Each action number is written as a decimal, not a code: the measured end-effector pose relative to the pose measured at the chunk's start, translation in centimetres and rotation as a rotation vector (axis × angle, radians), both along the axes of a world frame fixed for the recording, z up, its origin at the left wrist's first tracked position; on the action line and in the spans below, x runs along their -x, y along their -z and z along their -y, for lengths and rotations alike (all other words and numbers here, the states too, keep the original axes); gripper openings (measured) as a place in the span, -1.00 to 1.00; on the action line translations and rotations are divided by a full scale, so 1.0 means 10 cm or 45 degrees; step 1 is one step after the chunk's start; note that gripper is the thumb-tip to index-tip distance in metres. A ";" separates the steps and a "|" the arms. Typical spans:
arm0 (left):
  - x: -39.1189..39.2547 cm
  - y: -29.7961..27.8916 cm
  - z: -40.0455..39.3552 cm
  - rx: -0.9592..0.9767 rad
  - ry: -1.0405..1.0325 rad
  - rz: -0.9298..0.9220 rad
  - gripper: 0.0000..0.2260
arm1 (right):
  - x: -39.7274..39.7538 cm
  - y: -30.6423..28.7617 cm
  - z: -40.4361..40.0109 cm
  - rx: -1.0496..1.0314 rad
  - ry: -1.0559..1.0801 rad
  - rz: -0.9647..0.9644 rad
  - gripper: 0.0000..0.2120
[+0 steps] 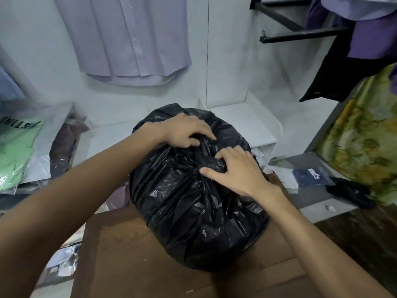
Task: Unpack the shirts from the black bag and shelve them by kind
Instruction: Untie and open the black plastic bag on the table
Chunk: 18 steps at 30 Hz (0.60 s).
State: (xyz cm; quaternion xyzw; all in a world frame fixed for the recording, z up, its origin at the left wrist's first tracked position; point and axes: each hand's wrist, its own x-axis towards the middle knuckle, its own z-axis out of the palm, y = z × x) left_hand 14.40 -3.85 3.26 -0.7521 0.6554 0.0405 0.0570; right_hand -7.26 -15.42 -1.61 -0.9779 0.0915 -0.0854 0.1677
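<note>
A full black plastic bag (pixel 193 211) stands on a brown cardboard box (pixel 129 254) in front of me, its top tied in a knot (pixel 212 163). My left hand (pixel 184 130) lies on the bag's top, fingers curled into the bunched plastic just left of the knot. My right hand (pixel 238 168) pinches the knot between thumb and fingers. The bag's contents are hidden.
A lilac shirt (pixel 129 39) hangs on the white wall ahead. Packed shirts, one green (pixel 15 153), lie stacked on the left. A white shelf unit (pixel 253 125) stands behind the bag. Black rails (pixel 300 36) and hanging clothes are at upper right, packets (pixel 309 175) on the right.
</note>
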 end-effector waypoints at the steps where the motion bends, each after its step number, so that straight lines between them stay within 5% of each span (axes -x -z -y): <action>1: 0.02 -0.01 0.01 -0.096 0.066 -0.033 -0.63 | -0.09 -0.03 -0.07 -0.012 -0.011 -0.029 -0.31; 5: -0.03 -0.05 0.10 -0.127 0.131 0.226 -0.71 | -0.25 0.04 -0.34 0.092 -0.103 -0.048 -0.47; 11: -0.47 -0.24 0.19 0.195 -0.268 0.087 -0.84 | 0.11 0.22 -0.33 -0.025 -0.003 0.172 -0.71; 18: -0.68 0.01 0.15 0.484 -0.937 0.001 -0.68 | 0.32 0.28 -0.19 0.060 -0.239 0.039 -0.57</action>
